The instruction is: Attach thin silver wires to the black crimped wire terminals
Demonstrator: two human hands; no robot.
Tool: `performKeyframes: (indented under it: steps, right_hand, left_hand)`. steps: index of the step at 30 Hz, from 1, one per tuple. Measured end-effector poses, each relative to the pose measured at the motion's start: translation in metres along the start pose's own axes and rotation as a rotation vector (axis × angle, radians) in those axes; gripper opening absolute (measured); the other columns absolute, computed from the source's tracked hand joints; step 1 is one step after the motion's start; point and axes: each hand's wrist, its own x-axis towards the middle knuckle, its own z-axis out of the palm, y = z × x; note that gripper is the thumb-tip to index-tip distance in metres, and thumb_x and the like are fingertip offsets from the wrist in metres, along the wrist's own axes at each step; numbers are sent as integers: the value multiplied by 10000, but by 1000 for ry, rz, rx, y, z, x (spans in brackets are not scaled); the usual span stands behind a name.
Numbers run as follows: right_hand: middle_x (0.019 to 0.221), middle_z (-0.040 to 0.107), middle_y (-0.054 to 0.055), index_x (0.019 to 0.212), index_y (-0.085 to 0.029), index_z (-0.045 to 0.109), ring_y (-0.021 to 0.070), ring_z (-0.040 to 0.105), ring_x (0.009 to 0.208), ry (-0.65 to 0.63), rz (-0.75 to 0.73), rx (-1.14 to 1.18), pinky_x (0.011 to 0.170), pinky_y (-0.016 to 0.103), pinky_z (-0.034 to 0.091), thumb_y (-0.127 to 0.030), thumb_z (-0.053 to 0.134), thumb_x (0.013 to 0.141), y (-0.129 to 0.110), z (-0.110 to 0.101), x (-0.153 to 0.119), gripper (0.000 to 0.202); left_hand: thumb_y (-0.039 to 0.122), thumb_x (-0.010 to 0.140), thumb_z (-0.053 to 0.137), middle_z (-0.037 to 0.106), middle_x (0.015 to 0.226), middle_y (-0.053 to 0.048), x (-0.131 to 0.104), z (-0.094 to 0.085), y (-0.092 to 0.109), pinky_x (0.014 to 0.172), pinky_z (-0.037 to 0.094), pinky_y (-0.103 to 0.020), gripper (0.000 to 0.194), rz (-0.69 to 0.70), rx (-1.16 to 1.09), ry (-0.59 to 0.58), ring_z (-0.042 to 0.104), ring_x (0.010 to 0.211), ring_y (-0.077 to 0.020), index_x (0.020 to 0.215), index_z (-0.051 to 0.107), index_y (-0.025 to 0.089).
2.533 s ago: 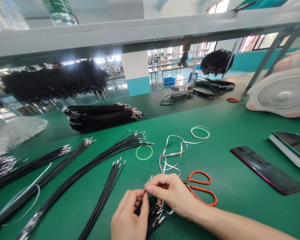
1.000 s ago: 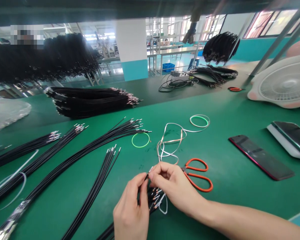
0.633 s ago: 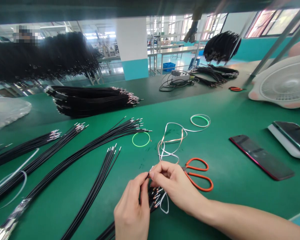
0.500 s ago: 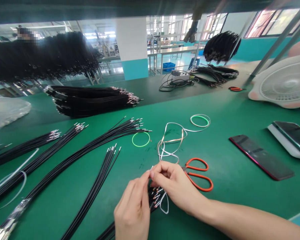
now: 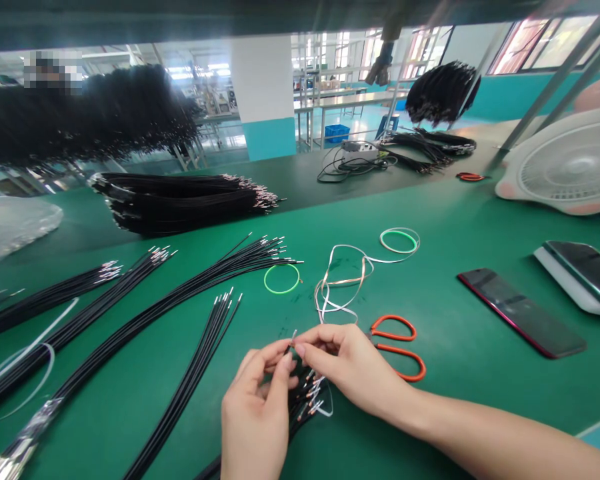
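My left hand (image 5: 255, 407) is closed in a pinch around a black cable (image 5: 288, 349) near its end. Thumb and forefinger of my right hand (image 5: 353, 357) meet at the cable's pale tip (image 5: 294, 335), which sticks up between the hands. Beneath them lies a bundle of black cables (image 5: 304, 412) with bare coppery and whitish ends, partly covered by my fingers. Thin white tubing (image 5: 337, 308) runs loosely from behind my right hand across the green table. Orange-handled scissors (image 5: 405, 352) rest just beyond my right wrist, their blades hidden by the hand.
Left of my hands lie a smaller cable bundle (image 5: 190, 380) and a longer one (image 5: 145, 317). A green ring (image 5: 265, 280) sits ahead. On the right are a phone (image 5: 523, 313), a second dark device (image 5: 585, 267) and a white fan (image 5: 575, 163). A thick cable coil (image 5: 180, 203) lies at the back.
My left hand has shifted slightly left and turned, its fingers opening out around the cable. My right fingertips have moved a little left, and more of the pale tip shows.
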Motion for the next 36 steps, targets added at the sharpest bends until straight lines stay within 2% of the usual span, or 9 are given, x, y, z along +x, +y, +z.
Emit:
performKeyframes:
  steps: [5,10,16,19,23,26,30,32,36]
  right_hand:
    - [762,683,19,966,-155,689,145,601,702,51,19,0,648,264,467,-309,680,796,1,0,0,229]
    - [666,607,-21,777,-164,653,110,523,622,32,-42,-67,585,229,428,-343,668,813,-2,0,-1,183]
    - [650,598,-20,750,-170,635,110,510,612,23,-102,-161,571,225,408,-318,645,834,-6,0,-4,171]
    - [645,589,-23,732,-169,624,107,504,606,37,-97,-153,562,222,401,-310,643,833,-5,1,-3,175]
    - [641,571,-27,705,-168,605,107,492,606,56,-95,-118,564,223,401,-319,644,823,-3,0,-2,195]
    - [627,554,-32,692,-170,595,107,485,599,60,-100,-112,566,227,400,-333,643,821,-4,0,-2,213]
    - [639,563,-33,708,-171,597,106,496,611,49,-127,-110,575,225,405,-329,639,829,-5,0,-4,203]
    - [643,574,-32,713,-173,602,107,506,614,50,-139,-113,576,225,410,-325,635,835,-5,1,-5,197]
    - [635,582,-32,706,-178,602,108,511,603,64,-151,-126,575,229,417,-329,624,842,-6,4,-7,203]
  left_hand:
    - [370,758,724,719,870,-52,4,0,9,627,594,-225,302,-176,-164,-1,672,729,-147,967,688,155]
    - [404,754,730,697,787,-19,4,-1,10,539,528,-182,321,-193,-171,17,608,583,-91,944,698,147]
    - [405,742,746,614,638,30,7,-1,6,453,408,-143,291,-220,-271,16,484,483,-45,851,698,139]
    - [408,740,744,612,623,27,7,-2,6,465,424,-157,286,-224,-273,-1,492,487,-57,835,703,141]
    - [369,772,714,690,826,-33,5,-2,4,650,543,-232,286,-112,-146,2,641,726,-142,983,698,177]
    - [305,824,656,683,993,-56,2,-2,4,774,552,-296,218,138,74,56,654,888,-187,1020,704,223]
    - [223,885,562,675,910,-46,-5,-3,9,779,527,-297,232,383,323,81,653,821,-177,1062,711,244]
    - [235,890,556,661,856,-39,-7,-3,12,736,540,-294,231,361,315,87,654,756,-170,1063,709,238]
    - [335,863,598,634,838,-26,-7,-1,14,649,589,-277,212,141,111,84,664,695,-158,985,725,218]
